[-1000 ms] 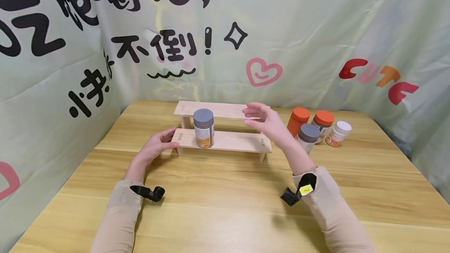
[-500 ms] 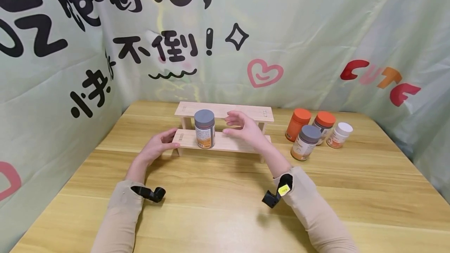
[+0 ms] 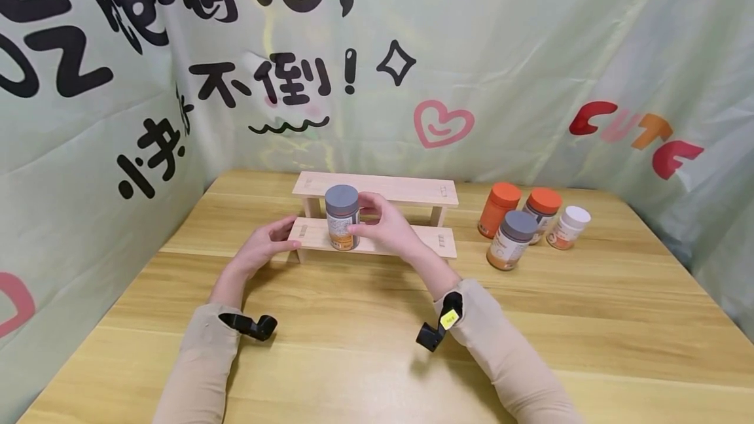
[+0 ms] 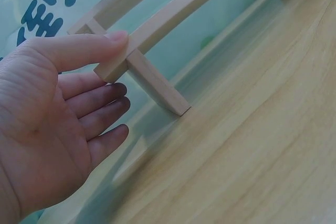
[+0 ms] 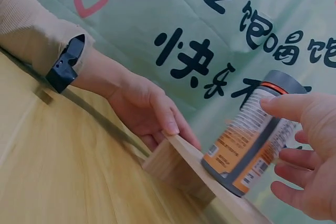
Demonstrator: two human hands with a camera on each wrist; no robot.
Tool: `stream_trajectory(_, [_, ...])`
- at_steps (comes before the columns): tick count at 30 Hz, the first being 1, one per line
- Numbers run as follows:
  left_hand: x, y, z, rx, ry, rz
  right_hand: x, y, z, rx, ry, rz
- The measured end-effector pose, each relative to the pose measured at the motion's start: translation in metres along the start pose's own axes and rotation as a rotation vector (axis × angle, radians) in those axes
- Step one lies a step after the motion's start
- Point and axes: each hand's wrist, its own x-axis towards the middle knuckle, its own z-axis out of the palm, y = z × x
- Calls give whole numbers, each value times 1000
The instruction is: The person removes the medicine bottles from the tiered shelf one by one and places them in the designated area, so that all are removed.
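A two-tier wooden display stand (image 3: 377,185) stands on the table. On its lower tier is an upright supplement bottle (image 3: 341,218) with a grey lid and an orange and white label. My left hand (image 3: 263,241) holds the left end of the lower tier, thumb along the front edge and fingers behind, as the left wrist view shows. My right hand (image 3: 389,224) is at the bottle's right side. In the right wrist view its thumb (image 5: 286,106) overlaps the bottle near the lid, while the other fingers are spread beside it, not wrapped round.
To the right of the stand several more bottles are grouped: one all orange (image 3: 499,209), one with an orange lid (image 3: 542,205), a grey-lidded one (image 3: 510,241) and a small white one (image 3: 568,228). A printed cloth (image 3: 512,51) hangs behind the table (image 3: 353,345).
My right hand has moved left across the stand, from its right end to the bottle. The left hand stays at the left end, and the bottle has not moved.
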Motion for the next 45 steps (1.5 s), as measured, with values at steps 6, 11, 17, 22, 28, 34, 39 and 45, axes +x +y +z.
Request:
stream_trajectory(6, [0,0,0,-15,-5,3,7,1,9,-20,12,-6])
stream_trajectory(11, [0,-1,0,-13,-12,7,9,2,14,-14,18,-2])
stream_trajectory(17, [0,-2,0,-10,-11,0,7,-1,16,-34,40,10])
stream_trajectory(22, [0,-2,0,-9,-14,1,4,-2,15,-68,58,18])
stream_trajectory(28, [0,-2,0,-3,-15,4,0,-3,12,-92,55,13])
stream_trajectory(34, [1,-1,0,-2,-17,3,-7,-5,6,-106,49,15])
stream_trajectory(39, [1,0,0,-13,-14,8,-13,-4,-1,-117,47,11])
stream_trajectory(45, [0,0,1,-8,-19,14,-19,-2,-12,-107,54,5])
